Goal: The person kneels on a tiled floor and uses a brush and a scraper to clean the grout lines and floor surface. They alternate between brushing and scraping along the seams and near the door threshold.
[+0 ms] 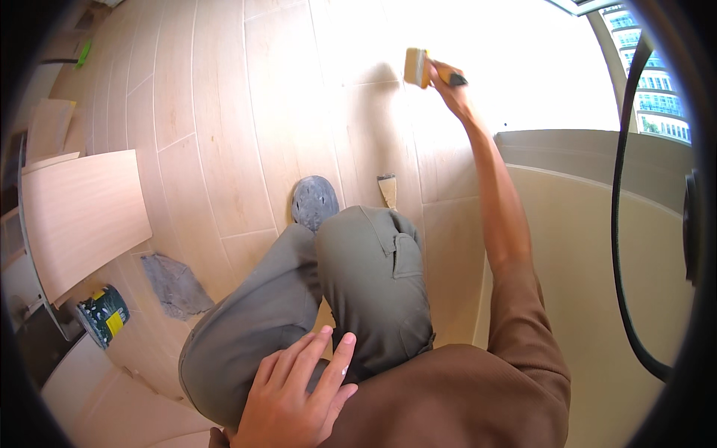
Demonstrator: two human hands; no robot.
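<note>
My right hand (449,91) is stretched far forward and to the right, its fingers wrapped round the handle of a wide paintbrush (417,68). The brush's pale bristle end points left, held in front of the bright, washed-out part of the view; whether it touches any surface I cannot tell. Close to my body, my left hand (299,392) is over my lap, fingers extended and partly spread, with nothing in it. A small white spot shows on one finger. On the floor beyond my knee lies a small flat tool (387,191) with a pale body and dark tip, partly hidden by the knee.
A wood-coloured cabinet door (93,216) stands out at the left. Near it are a crumpled grey cloth (175,285) and a dark tub with a yellow patch (104,315). A beige wall (567,246) borders my right side, where a black strap (618,216) hangs. Wood-look tiles (224,112) cover the floor.
</note>
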